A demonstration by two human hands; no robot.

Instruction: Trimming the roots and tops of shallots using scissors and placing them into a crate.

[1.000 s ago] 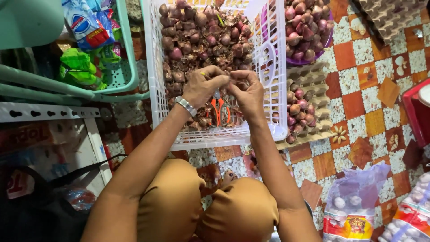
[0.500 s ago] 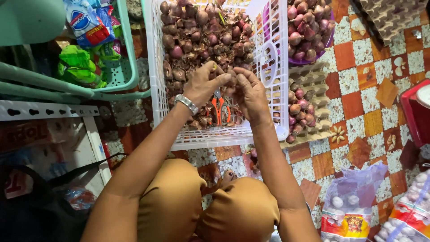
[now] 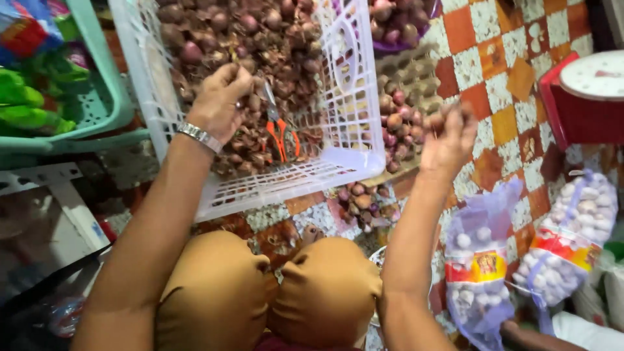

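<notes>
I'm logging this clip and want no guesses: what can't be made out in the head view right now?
- Right hand: motion blur hides whether its fingers grip a shallot.
- Left hand: its curled fingers hide what it holds inside the white plastic lattice basket.
- Orange-handled scissors: blades partly buried among the reddish-brown shallots.
- Red weighing scale: cut off by the right edge.

the orange-and-white tiled floor point(image 3: 504, 123) carries a white basket point(image 3: 338, 162), loose shallots point(image 3: 361, 201) and bagged garlic point(image 3: 478, 273).
</notes>
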